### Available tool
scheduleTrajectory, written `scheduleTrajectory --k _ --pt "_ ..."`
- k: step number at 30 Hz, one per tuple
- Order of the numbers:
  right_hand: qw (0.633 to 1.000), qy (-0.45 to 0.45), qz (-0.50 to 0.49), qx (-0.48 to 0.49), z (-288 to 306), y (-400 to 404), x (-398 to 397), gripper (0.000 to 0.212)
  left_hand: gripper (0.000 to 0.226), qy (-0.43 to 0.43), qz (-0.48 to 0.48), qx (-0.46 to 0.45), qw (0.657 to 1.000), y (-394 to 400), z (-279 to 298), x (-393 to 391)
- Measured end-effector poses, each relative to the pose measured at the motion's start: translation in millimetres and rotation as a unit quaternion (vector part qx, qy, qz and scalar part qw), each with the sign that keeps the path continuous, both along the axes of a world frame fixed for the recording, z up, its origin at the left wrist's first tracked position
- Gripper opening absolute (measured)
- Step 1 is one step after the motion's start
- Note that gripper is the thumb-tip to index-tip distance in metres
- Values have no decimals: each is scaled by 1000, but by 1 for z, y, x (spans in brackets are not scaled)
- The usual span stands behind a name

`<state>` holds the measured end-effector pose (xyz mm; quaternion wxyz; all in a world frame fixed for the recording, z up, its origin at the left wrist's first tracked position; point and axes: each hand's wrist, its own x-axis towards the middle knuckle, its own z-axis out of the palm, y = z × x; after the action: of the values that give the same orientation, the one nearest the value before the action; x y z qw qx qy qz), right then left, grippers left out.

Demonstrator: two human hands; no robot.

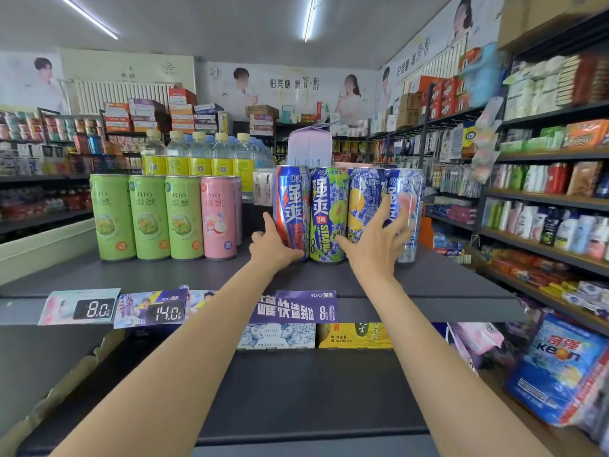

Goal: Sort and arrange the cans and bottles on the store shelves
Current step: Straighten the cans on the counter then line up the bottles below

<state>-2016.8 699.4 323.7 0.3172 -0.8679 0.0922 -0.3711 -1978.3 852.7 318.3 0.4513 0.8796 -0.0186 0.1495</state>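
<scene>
On the top dark shelf [197,275] stands a row of tall RIO Strong cans. My left hand [273,245] wraps the base of the blue-and-red can [290,199] at the row's left end. Beside it is a blue-and-green can [328,209], then a yellow-patterned can [364,196]. My right hand [375,242] is spread over the front of the yellow-patterned can and the peach can [407,206] at the right end, fingers touching both. Further left stand three green RIO cans [148,216] and a pink one [218,216]. Clear bottles [197,153] with yellow labels line up behind them.
A lilac carton [308,146] rises behind the Strong cans. Price tags [95,308] and a purple banner [293,308] hang on the shelf edge. Boxed packs [356,334] sit on the lower shelf. Stocked shelving [543,199] runs along the right aisle.
</scene>
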Motion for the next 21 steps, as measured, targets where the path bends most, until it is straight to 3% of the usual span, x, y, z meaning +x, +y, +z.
scheduleTrajectory --k 4,12,16,21 --pt "999 31 0 -34 -2 2 6 103 117 -48 -18 -21 998 -11 -1 -13" --pt "999 9 47 9 -2 -2 6 91 125 -49 -9 21 999 -14 -1 -11" --pt "993 -23 44 107 0 -8 11 72 127 -36 -1 -13 999 -21 3 -13" --pt "992 -25 14 126 -1 -13 17 47 131 0 47 -63 997 -36 8 -12"
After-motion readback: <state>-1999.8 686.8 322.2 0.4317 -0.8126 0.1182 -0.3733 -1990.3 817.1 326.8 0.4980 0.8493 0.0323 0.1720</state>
